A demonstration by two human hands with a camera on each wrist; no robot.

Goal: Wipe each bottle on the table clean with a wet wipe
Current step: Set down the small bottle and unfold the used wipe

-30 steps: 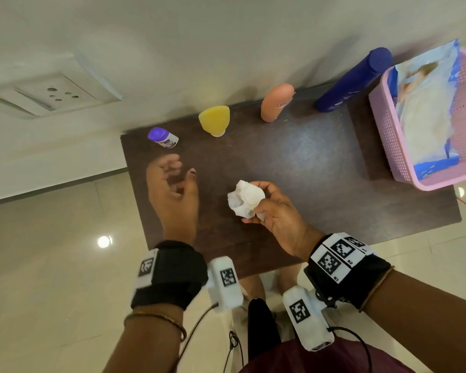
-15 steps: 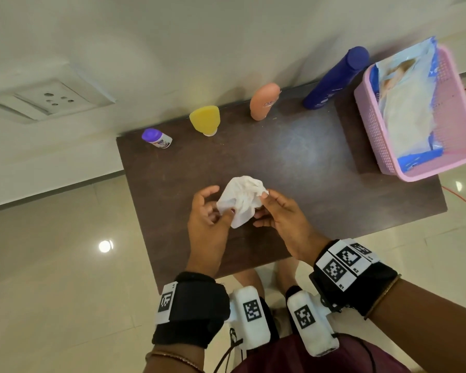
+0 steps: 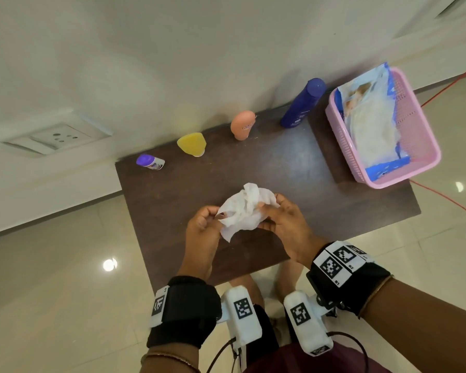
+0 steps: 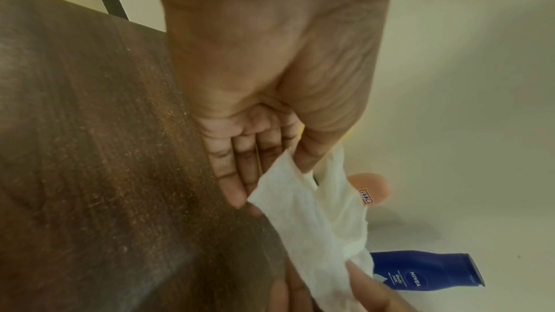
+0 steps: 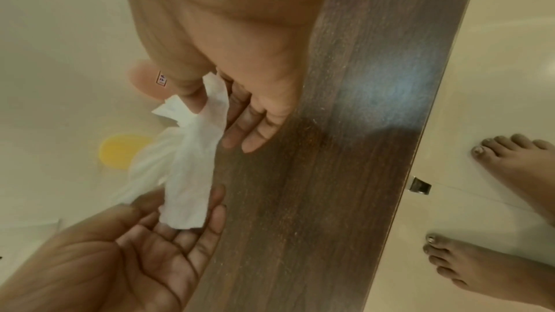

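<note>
You pinch wet wipe (image 3: 244, 211) between left hand (image 3: 202, 228) and right hand (image 3: 285, 223) above table (image 3: 293, 168), spreading it; no bottle wiped yet; next, grab small purple-capped bottle (image 3: 150, 162) at far-left.

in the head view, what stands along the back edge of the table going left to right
purple-capped bottle → yellow bottle → peach bottle → dark blue bottle → pink basket holding the wet wipe pack
</note>
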